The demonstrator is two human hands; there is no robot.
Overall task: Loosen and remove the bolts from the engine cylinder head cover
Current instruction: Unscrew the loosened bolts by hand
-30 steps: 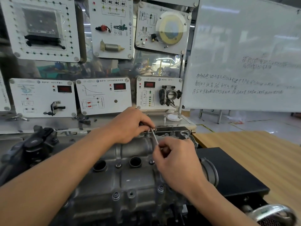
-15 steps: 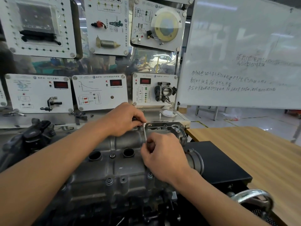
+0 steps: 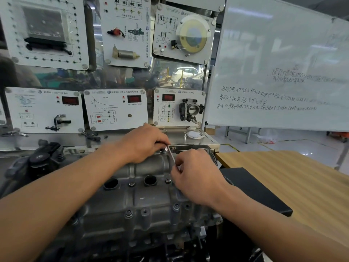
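Pinched in the right grip [image 3: 196,176], between thumb and curled fingers, is the lower end of a thin metal key [image 3: 172,157].

Nearest the camera, the grey cylinder head cover [image 3: 136,197] fills the lower middle of the view. Three fasteners [image 3: 128,213] sit along its near edge, though I cannot tell whether each is a bolt head. Further in, two middle bolts [image 3: 131,184] stand in line with two open plug wells [image 3: 111,183]. All look seated.

Beyond them the one key slants up and away to the left grip [image 3: 145,144], whose fingers are closed over its upper end. That end is just above the far bolt [image 3: 163,151] at the cover's back edge. Whether the tip sits in that bolt is hidden.

Half a second ago the key stood nearly upright. Now it leans more to the right, as it did a second ago, and both grips have stayed at the same bolt. I judge this to be short back-and-forth strokes. The far bolt is being loosened but is not out, so the removal is at an early stage.

Behind the engine runs a steel counter [image 3: 196,141]. Above it are three lower display panels [image 3: 115,110] with more over them, and one whiteboard [image 3: 273,53] stands to the right.
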